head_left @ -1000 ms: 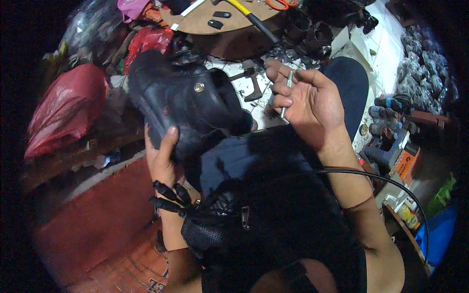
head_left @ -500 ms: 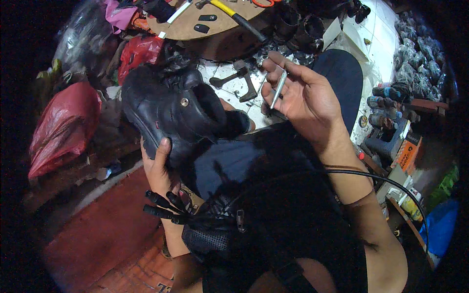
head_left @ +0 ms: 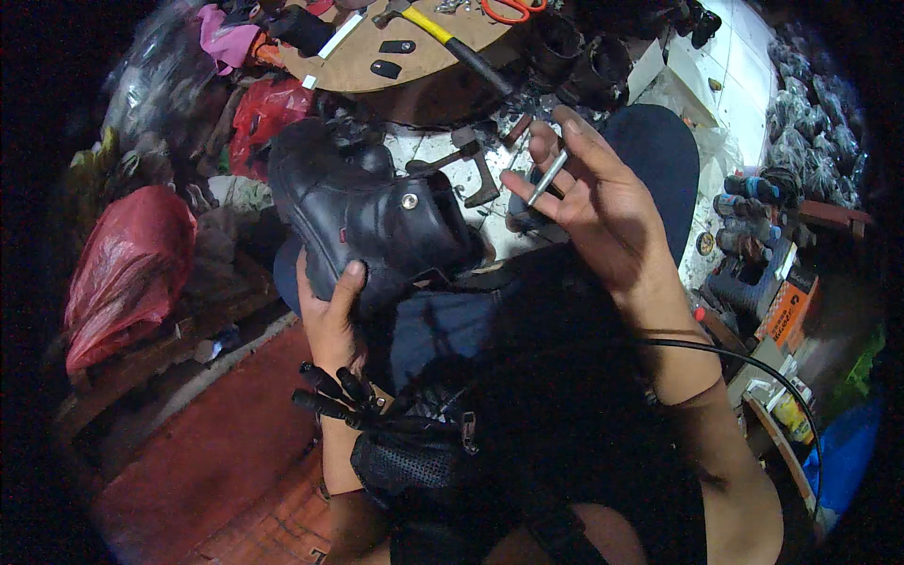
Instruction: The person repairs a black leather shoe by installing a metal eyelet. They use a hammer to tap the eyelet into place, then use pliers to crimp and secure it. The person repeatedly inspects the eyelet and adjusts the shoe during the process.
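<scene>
Over the person's lap, the left hand (head_left: 331,315) grips a black boot (head_left: 363,217) from below, thumb pressed against its side near a small round metal stud (head_left: 409,201). The boot lies tilted, its toe pointing up and to the left, its opening toward the person's body. Beside it, the right hand (head_left: 603,202) is raised with palm up and fingers loosely curled, pinching a thin silver metal tool (head_left: 548,177) between the fingertips; it may be a punch or an awl, though the view is too small to tell. The tool slants upward and is held apart from the boot. Beyond the hands, a round wooden board (head_left: 414,56) carries a hammer with a yellow handle (head_left: 450,42) and orange scissors (head_left: 508,9). More metal tools lie scattered on the pale floor between the board and the boot. At left sits a red plastic bag (head_left: 127,268). A black cable (head_left: 753,363) loops by the right forearm.
</scene>
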A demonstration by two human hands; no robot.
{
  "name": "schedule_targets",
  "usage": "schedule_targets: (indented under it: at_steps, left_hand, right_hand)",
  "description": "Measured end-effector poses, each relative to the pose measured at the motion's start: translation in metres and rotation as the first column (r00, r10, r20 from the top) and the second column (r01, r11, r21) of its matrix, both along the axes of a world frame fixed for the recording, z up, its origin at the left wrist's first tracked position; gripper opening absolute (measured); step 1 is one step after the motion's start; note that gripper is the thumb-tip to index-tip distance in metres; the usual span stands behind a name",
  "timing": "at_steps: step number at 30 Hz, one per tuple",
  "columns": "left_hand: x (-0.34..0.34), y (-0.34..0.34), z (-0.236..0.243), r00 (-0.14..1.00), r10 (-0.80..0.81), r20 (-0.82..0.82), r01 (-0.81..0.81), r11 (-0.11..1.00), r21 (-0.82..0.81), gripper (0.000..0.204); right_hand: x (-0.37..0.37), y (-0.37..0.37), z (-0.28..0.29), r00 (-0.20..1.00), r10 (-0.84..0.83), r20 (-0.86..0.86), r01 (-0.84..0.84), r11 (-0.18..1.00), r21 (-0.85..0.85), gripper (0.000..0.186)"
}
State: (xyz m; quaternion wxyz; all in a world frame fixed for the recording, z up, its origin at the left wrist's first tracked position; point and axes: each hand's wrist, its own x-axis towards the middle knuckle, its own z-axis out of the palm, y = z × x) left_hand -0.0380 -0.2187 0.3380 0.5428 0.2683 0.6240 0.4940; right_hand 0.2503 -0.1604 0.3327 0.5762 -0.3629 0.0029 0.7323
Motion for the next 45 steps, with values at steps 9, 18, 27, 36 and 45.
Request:
schedule_targets:
  at_steps: [9,18,27,36,45]
  left_hand:
    - [0.011,0.003,0.002,0.999,-0.031,-0.018,0.031,0.999,-0.009,0.077]
    - [0.005,-0.005,-0.009,0.992,-0.041,-0.119,0.05,0.996,0.072,0.081]
    - [0.014,0.003,-0.021,1.0,-0.001,-0.004,0.001,0.998,0.06,0.085]
    - [-0.025,0.011,-0.058,0.986,0.144,0.083,-0.138,0.988,-0.066,0.064]
    - [-0.046,0.025,-0.072,0.946,0.213,-0.243,-0.231,0.972,-0.05,0.065]
  right_hand:
    - [-0.014,-0.001,0.011,0.975,-0.001,0.224,0.022,0.996,-0.088,0.035]
    - [0.057,-0.02,0.012,0.929,-0.276,0.246,0.207,0.94,0.271,0.041]
    - [0.222,-0.058,-0.112,0.58,-0.472,0.664,0.615,0.788,0.023,0.03]
    - [0.313,-0.044,-0.292,-0.203,0.21,0.957,0.259,0.953,-0.154,0.03]
    - [0.321,0.094,-0.376,-0.487,0.152,0.86,-0.224,0.93,-0.292,0.023]
